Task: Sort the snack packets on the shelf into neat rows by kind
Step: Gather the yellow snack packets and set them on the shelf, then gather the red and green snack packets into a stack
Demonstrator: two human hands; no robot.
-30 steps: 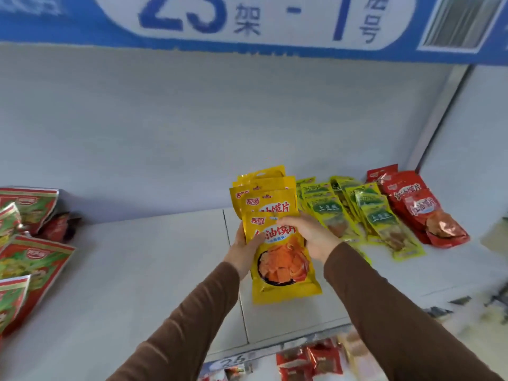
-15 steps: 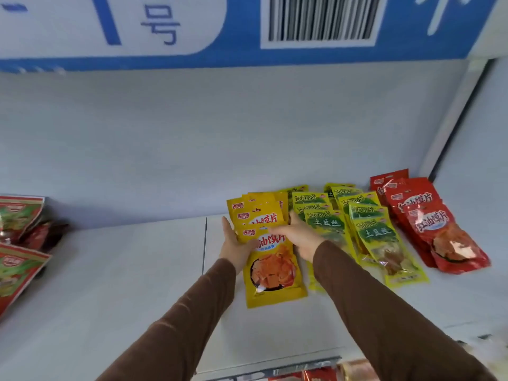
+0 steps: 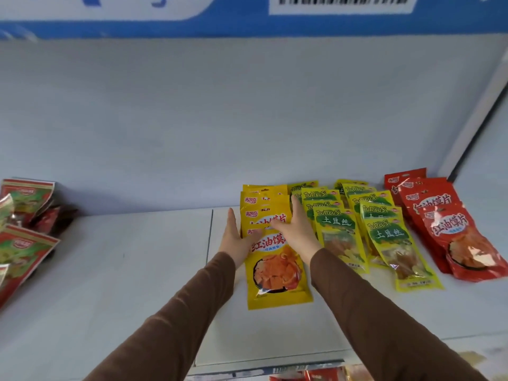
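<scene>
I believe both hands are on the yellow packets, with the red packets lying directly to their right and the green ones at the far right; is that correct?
Not quite: the order is swapped. The head view shows both the left hand and right hand on the yellow packets, but the green packets lie directly to their right, and the red packets are at the far right.
</scene>
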